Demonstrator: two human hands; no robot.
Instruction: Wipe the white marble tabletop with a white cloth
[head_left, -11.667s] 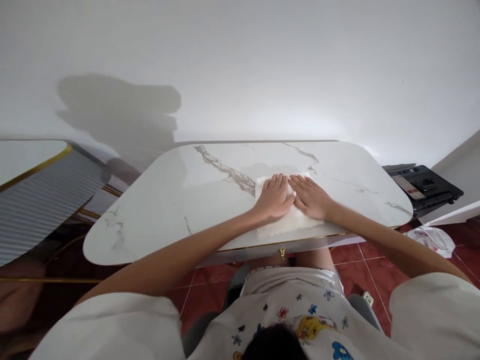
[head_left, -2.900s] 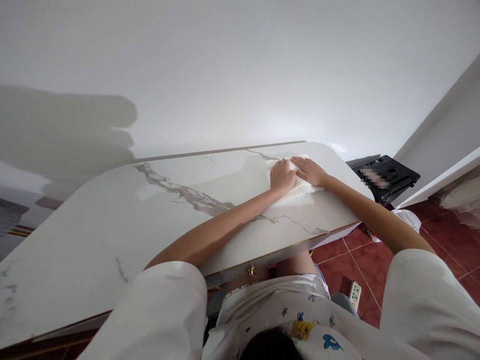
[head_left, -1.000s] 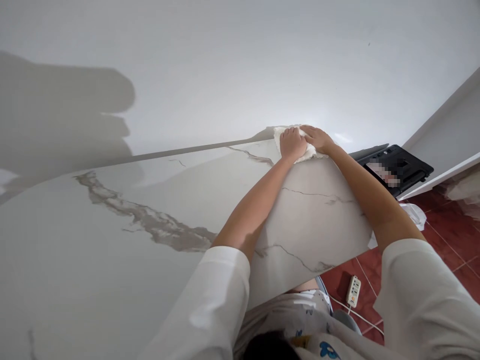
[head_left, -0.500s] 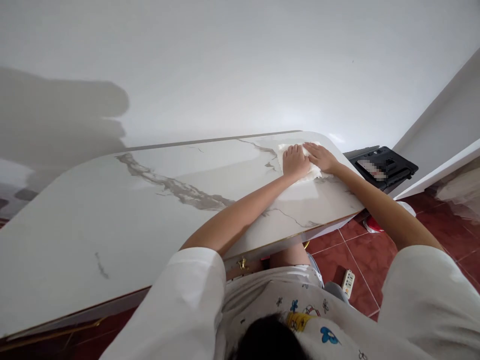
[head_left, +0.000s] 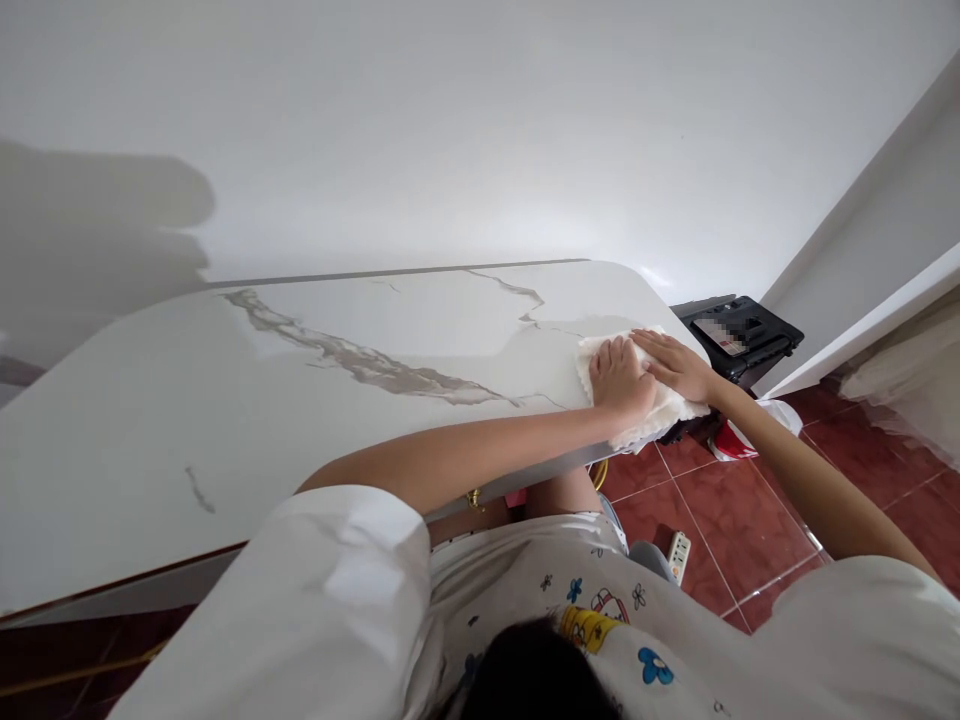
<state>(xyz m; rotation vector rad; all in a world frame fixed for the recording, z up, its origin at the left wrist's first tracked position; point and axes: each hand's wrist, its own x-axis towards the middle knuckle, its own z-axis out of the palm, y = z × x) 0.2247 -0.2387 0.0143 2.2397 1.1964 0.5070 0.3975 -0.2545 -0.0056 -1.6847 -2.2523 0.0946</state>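
Observation:
A white cloth (head_left: 667, 412) with a scalloped edge lies at the right end of the marble-patterned tabletop (head_left: 420, 320), and part of it hangs over the front edge. My left hand (head_left: 622, 384) presses down on it with the fingers bent into the fabric. Close beside, with its fingertips by the left hand, my right hand (head_left: 677, 366) rests flat on the cloth, fingers stretched out. The undersides of both hands are hidden.
A black case (head_left: 750, 335) stands past the table's right end. On the red tiled floor are a power strip (head_left: 679, 556) and a red-and-white item (head_left: 731, 440). A white wall (head_left: 420, 130) runs behind the table. A brass knob (head_left: 473, 497) sits under its front edge.
Both hands have moved with the cloth toward me and slightly right, from the back part of the tabletop to its front right edge. The view has shifted a little.

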